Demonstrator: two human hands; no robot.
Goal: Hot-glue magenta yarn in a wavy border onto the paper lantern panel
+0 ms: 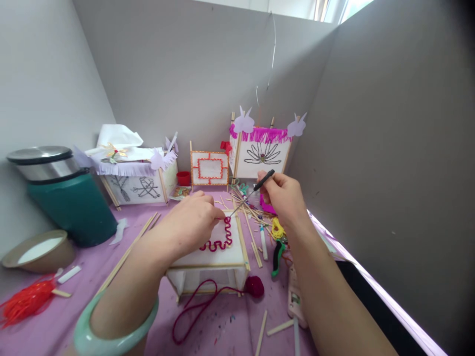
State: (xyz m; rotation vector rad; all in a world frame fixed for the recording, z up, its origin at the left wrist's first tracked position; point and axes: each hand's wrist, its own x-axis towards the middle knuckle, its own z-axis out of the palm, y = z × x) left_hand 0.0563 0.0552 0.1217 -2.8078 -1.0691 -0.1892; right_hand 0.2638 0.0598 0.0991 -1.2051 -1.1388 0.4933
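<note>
A white box frame with wooden-stick edges (243,247) stands on the purple cloth before me. Dark red yarn (218,245) lies in a wavy line along its top panel. My left hand (195,217) is over the panel, fingers closed and pressed down at the yarn's far end; most fingertips are hidden. In my right hand (284,195) is a thin metal tool with a black handle (263,180), its tip beside the yarn by my left fingers. From the box's front, loose yarn loops to a small dark red yarn ball (254,286).
Right of the box lie wooden sticks (249,225), a marker (263,242), green-handled pliers (277,257), yellow cord (277,228) and a pink glue gun (296,296). Decorated lanterns (267,153) stand behind. At left are a teal tumbler (74,207), a bowl (55,257) and red tassels (27,299).
</note>
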